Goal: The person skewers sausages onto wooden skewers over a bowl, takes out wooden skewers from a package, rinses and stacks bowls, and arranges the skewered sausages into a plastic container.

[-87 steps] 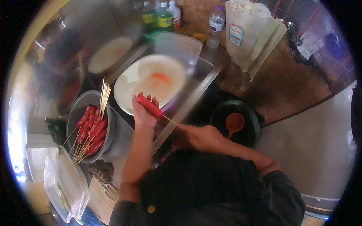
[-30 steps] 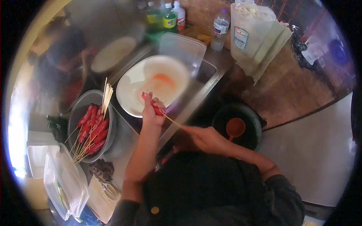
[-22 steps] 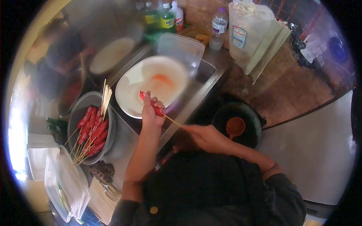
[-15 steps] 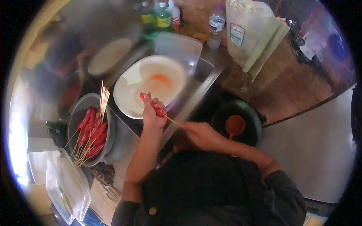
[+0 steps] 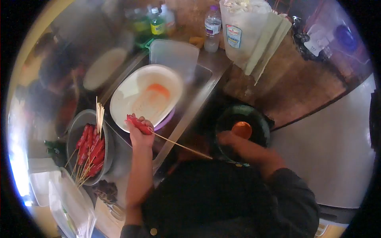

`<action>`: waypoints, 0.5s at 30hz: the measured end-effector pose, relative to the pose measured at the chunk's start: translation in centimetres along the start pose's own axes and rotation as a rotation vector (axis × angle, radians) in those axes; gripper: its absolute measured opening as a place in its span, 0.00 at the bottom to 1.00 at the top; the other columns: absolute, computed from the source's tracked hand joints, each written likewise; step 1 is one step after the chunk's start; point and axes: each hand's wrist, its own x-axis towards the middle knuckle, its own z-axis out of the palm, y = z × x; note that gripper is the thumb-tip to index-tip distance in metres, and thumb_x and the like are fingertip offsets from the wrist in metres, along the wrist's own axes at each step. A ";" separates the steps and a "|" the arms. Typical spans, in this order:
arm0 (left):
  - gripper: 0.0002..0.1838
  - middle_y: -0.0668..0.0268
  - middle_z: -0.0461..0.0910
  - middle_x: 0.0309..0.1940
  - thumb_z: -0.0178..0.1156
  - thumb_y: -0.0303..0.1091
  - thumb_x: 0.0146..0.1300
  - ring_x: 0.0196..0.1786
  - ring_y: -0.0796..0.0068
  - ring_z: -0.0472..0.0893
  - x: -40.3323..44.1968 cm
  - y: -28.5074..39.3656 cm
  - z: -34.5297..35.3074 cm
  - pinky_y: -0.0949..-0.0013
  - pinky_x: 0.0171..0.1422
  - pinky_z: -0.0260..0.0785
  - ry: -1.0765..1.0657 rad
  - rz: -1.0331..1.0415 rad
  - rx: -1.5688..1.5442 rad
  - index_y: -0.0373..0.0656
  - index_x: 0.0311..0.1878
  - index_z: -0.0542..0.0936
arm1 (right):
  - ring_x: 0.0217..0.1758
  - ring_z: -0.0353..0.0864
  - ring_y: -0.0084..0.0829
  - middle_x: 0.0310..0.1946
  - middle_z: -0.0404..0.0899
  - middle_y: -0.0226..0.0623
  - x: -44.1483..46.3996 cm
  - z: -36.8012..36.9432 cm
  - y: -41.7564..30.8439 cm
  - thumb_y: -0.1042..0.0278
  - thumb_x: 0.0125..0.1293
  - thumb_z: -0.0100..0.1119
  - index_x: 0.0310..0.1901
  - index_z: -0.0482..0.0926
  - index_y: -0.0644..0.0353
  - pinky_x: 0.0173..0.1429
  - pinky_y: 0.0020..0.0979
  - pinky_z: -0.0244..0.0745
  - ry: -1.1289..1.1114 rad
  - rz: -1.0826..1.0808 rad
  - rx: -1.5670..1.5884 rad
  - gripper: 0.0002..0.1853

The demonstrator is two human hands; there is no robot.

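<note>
In my left hand [image 5: 139, 137], closed and palm up, lies a lumpy red skewered piece of food [image 5: 137, 125], perhaps meat. Its long wooden stick [image 5: 182, 146] runs out to the lower right, free at the far end. Just beyond it is a white oval basin [image 5: 123, 95] with a reddish stain inside, set over the sink. My right hand [image 5: 234, 141], smeared by motion, is over the near edge of a dark round bucket [image 5: 262, 133], close to an orange-brown dipper [image 5: 242, 129]. Whether it touches the dipper I cannot tell. To the left, a grey tub [image 5: 109, 154] holds several similar red skewers [image 5: 91, 146].
Bare bamboo sticks [image 5: 100, 115] stand in the grey tub. Behind are a clear plastic container [image 5: 174, 55], a green-capped soda bottle [image 5: 157, 24], a water bottle [image 5: 212, 29] and a tall bag [image 5: 242, 35]. Lower left are clear plastic boxes [image 5: 71, 198] and scissors [image 5: 116, 212].
My right hand has let go of the stick and moved right to the bucket. My left hand, still holding the red skewer, shows lower and further left as the view shifts.
</note>
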 end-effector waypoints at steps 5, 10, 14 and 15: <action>0.15 0.70 0.68 0.29 0.41 0.54 0.68 0.26 0.79 0.69 -0.1 0.1 -0.8 0.75 0.28 0.65 -0.024 -0.050 -0.017 0.57 0.47 0.70 | 0.51 0.77 0.42 0.47 0.78 0.45 2.6 -2.8 -3.7 0.48 0.58 0.49 0.45 0.79 0.56 0.53 0.42 0.71 -0.122 -0.094 0.113 0.23; 0.15 0.68 0.69 0.29 0.39 0.52 0.69 0.30 0.75 0.70 -1.1 0.2 -0.3 0.71 0.32 0.66 -0.066 0.006 -0.003 0.56 0.48 0.68 | 0.29 0.78 0.30 0.27 0.77 0.39 2.9 -10.7 4.9 0.52 0.64 0.49 0.56 0.71 0.54 0.32 0.31 0.75 0.216 0.247 0.634 0.22; 0.12 0.66 0.69 0.32 0.41 0.48 0.69 0.32 0.71 0.70 -0.7 0.1 -1.4 0.67 0.35 0.67 -0.227 0.067 -0.006 0.53 0.47 0.67 | 0.28 0.77 0.26 0.28 0.77 0.35 -6.5 -19.0 -5.5 0.51 0.67 0.47 0.59 0.69 0.52 0.31 0.28 0.74 0.064 -0.165 1.117 0.23; 0.12 0.66 0.69 0.32 0.41 0.48 0.69 0.32 0.71 0.70 -1.0 0.1 -1.0 0.67 0.35 0.67 -0.225 0.074 -0.006 0.53 0.47 0.67 | 0.29 0.76 0.26 0.29 0.77 0.35 -7.4 -18.9 -7.7 0.51 0.67 0.45 0.59 0.69 0.52 0.32 0.27 0.74 -0.061 -0.252 1.183 0.23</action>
